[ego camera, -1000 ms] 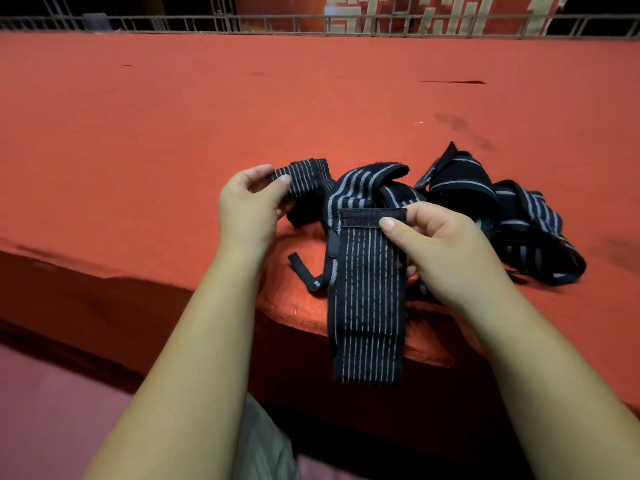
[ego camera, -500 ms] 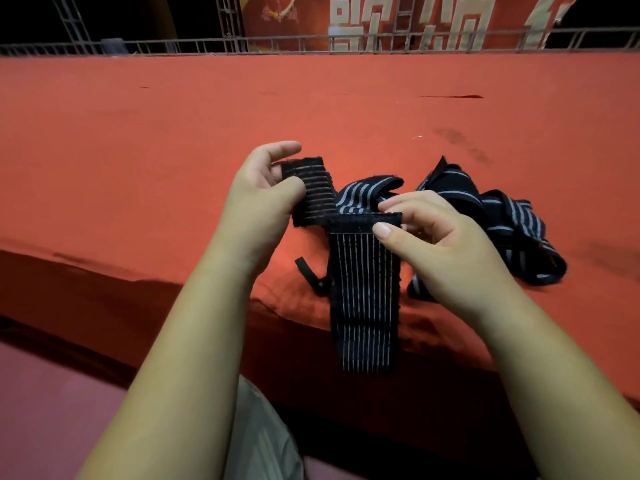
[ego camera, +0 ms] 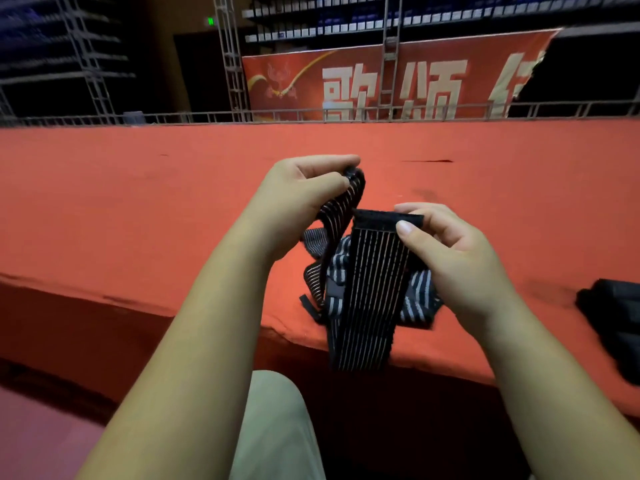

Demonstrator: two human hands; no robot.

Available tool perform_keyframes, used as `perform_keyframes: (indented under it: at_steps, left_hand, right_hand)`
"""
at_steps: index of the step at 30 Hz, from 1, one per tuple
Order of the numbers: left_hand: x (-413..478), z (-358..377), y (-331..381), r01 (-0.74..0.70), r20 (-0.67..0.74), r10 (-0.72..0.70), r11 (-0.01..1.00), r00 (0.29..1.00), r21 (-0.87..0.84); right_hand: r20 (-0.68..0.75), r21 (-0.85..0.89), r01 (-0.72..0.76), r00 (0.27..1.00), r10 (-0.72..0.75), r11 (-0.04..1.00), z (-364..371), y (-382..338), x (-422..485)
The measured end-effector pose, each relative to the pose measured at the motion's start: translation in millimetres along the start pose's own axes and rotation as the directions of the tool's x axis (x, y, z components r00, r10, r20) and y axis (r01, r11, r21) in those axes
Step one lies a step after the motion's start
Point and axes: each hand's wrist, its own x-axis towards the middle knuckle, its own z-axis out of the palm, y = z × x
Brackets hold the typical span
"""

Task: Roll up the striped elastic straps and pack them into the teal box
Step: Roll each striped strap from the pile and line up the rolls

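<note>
Both hands hold striped strap pieces up over the red tabletop [ego camera: 138,202].
I see the left hand [ego camera: 298,199] up high. Its fingers [ego camera: 322,164] and thumb are curled and pinch a strap end [ego camera: 351,188] with thin stripes. The right hand [ego camera: 450,251] pinches the black top of a long striped strap [ego camera: 370,289] between thumb and fingers. This strap hangs down past the tabletop edge. I cannot tell if both pieces are one strap. More straps [ego camera: 419,299] lie in a heap on the tabletop, just behind it. A dark thing [ego camera: 613,323] lies far to the right.
</note>
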Motion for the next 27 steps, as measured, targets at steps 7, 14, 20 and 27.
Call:
perform_keyframes:
  at_steps: [7,14,20,27]
  left_hand:
    - [-15,8,51,-0.005,0.171,0.003,1.0,0.985,0.01]
    - [-18,31,53,-0.094,0.271,0.062,0.989,0.961,0.11]
    - [-17,67,7,-0.042,0.271,0.013,0.994,0.963,0.102]
    - [-18,99,-33,0.111,0.124,-0.126,0.986,0.984,0.123]
  right_hand:
    - [0.073,0.206,-0.103,0.993,0.09,0.973,-17,-57,-5]
    - [0.1,0.213,-0.085,0.993,0.065,0.973,-31,-55,-19]
    - [0.059,0.19,-0.141,0.989,0.132,0.972,-55,-25,-41]
    - [0.011,0.195,-0.221,0.975,0.223,0.956,-72,-1,-58]
